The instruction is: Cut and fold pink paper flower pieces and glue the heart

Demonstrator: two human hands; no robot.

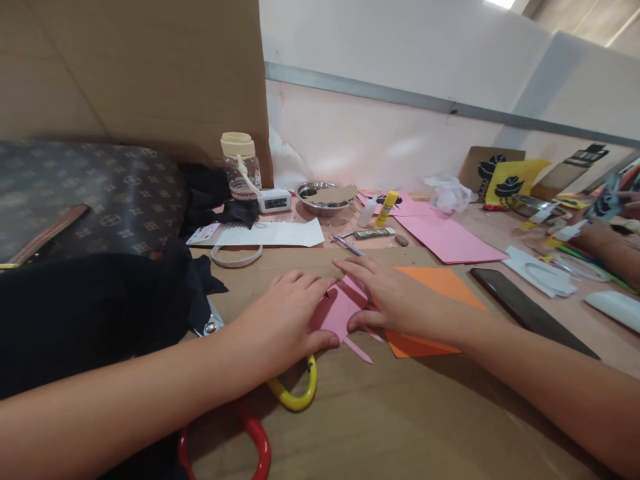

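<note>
A small pink paper cutout (341,308) with thin strips at its lower edge lies on the cardboard. My left hand (287,313) rests on its left side, fingers stretched out and thumb apart. From the right, my right hand (387,293) touches the cutout with its fingers extended and the thumb on its lower right part. Parts of the cutout are hidden under both hands. An orange paper sheet (425,343) lies partly beneath my right forearm. Below my left hand are a yellow scissor handle (293,400) and a red scissor handle (260,440).
A black phone (530,310) lies at right, beyond the orange paper. Pink sheets (450,237), a yellow glue stick (387,208), a metal bowl (325,208) and a bottle (241,167) stand or lie behind. Black cloth (90,320) covers the left. Another person's arm (613,250) shows at far right.
</note>
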